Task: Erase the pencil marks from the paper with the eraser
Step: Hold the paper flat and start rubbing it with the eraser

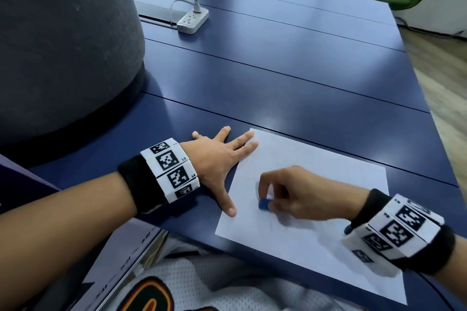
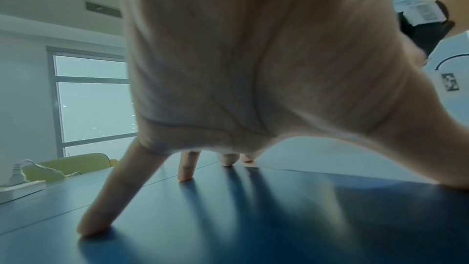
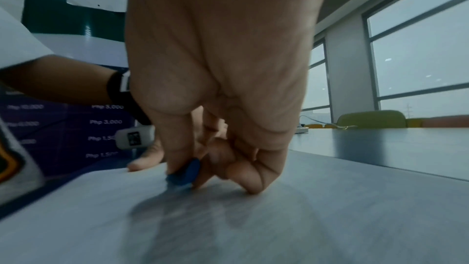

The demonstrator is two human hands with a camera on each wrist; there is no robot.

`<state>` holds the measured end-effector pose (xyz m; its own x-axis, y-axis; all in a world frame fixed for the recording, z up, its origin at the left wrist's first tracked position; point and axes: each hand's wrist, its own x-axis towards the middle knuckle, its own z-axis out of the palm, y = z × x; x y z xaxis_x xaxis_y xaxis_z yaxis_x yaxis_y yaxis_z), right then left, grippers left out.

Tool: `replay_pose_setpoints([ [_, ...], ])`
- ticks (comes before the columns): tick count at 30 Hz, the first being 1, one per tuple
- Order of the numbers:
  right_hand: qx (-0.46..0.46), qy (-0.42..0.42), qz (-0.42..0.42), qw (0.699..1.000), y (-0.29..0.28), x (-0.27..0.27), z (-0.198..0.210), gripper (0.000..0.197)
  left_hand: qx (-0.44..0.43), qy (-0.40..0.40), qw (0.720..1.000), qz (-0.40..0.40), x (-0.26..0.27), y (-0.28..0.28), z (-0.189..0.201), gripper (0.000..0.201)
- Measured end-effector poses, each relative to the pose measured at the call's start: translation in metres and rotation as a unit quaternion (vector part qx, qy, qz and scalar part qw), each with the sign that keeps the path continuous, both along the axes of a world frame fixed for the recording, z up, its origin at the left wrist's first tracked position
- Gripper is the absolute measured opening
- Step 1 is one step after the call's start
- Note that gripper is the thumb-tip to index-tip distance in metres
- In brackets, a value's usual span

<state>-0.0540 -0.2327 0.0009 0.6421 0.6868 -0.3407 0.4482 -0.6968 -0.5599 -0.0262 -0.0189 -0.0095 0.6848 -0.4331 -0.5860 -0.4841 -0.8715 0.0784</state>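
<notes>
1. Blue rubber first: we pinch the small blue eraser (image 1: 264,204) between thumb and fingertips of our right hand (image 1: 298,193), its lower end pressed onto the white paper (image 1: 316,235).
2. The paper lies flat on the dark blue table (image 1: 290,78), near the front edge, with its long axis running from the far left corner towards our right side.
3. Our left hand (image 1: 217,159) lies open, fingers spread and straight; two fingertips and the thumb press the paper's left edge, the other fingers rest on the table.
4. The eraser sits just right of the left thumb, in the paper's left half, so the right hand is the working one.
5. Pencil marks are too faint to make out; we judge the rubbing strokes should run away from the pinned edge, so the sheet stays taut.
</notes>
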Motion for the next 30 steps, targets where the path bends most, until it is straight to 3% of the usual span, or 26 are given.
replay_pose_setpoints([
  [3,-0.004,-0.036,-0.051,0.998,-0.004,0.009,-0.003,0.006,-0.005,0.001,1.0,0.005,0.0,0.0,0.0,0.149],
  [7,-0.016,0.049,0.035,0.998,-0.001,-0.011,0.003,0.006,-0.001,-0.001,1.0,0.001,0.0,0.0,-0.002,0.15],
  [13,0.017,-0.045,-0.077,0.996,-0.002,0.017,-0.002,0.009,0.014,-0.008,1.0,0.002,0.008,-0.002,0.0,0.15],
  [17,0.003,0.017,0.009,1.0,0.005,0.009,0.004,0.009,0.018,-0.008,1.0,-0.002,0.01,-0.002,0.002,0.15],
  [22,0.029,-0.068,-0.103,0.992,0.002,0.037,-0.003,0.011,0.007,0.007,1.0,0.019,0.02,-0.001,0.003,0.15],
  [27,0.011,0.006,-0.01,1.0,0.004,0.024,0.004,0.012,0.003,0.008,1.0,0.009,0.026,0.0,0.001,0.15],
  [30,0.03,-0.039,-0.069,0.996,0.004,0.037,0.001,0.012,0.002,0.012,1.0,0.016,0.029,-0.001,0.003,0.15],
])
